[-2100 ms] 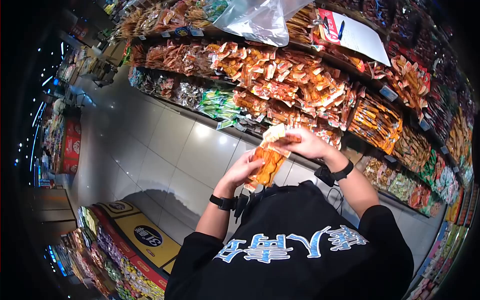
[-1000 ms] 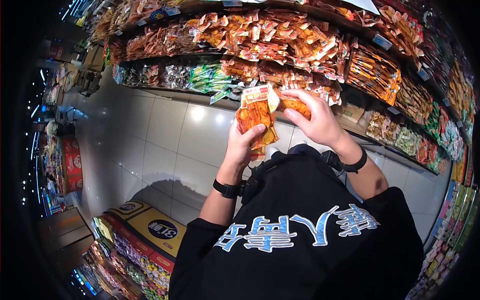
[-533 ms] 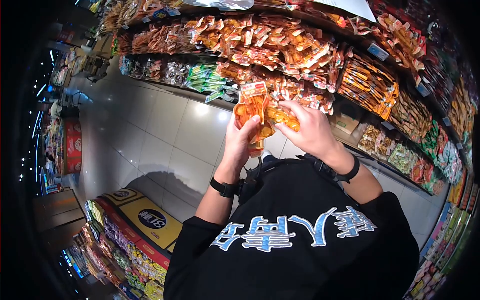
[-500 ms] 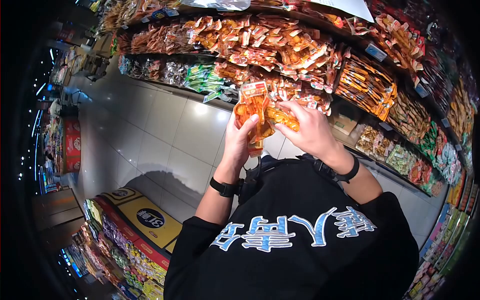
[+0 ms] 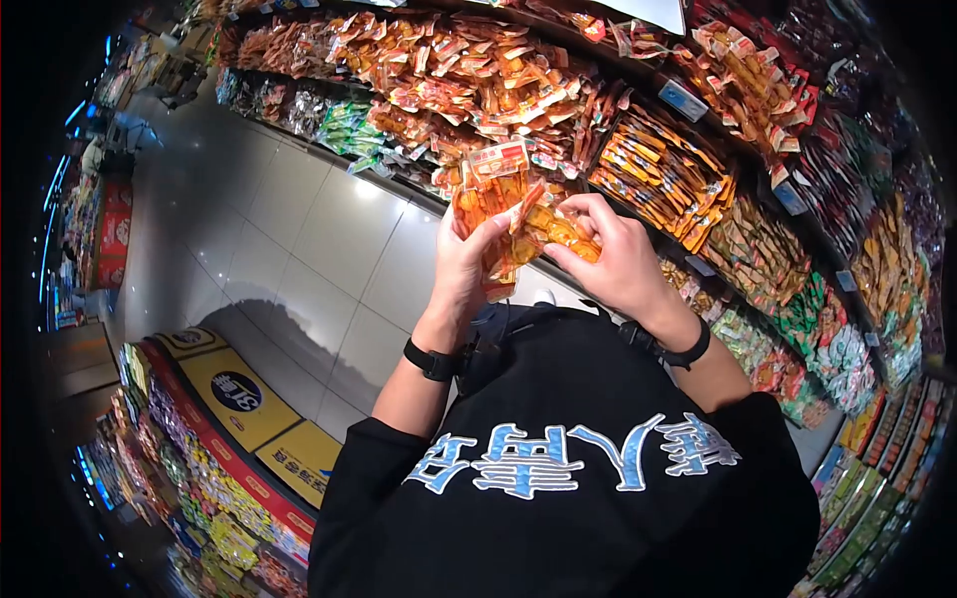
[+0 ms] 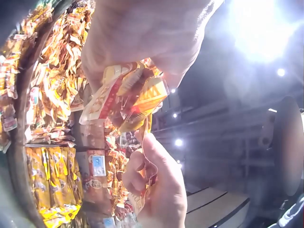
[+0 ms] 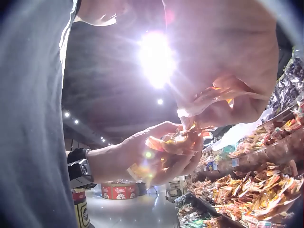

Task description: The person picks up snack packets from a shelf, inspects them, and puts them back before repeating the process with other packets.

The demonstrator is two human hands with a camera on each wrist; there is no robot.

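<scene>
Near the frame's upper centre, the left hand (image 5: 461, 269) grips a stack of orange plastic snack packets (image 5: 490, 204), while the right hand (image 5: 608, 261) pinches another orange packet (image 5: 554, 229) beside it, before crowded shelves (image 5: 658, 169).

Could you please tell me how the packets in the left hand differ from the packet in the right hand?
The left-hand packets stand upright, red-and-white header on top; the right-hand packet lies slanted. The left hand grips a bunch under its thumb; the right hand pinches what looks like one packet in its fingers. Both show orange snacks through glossy wrappers.
</scene>
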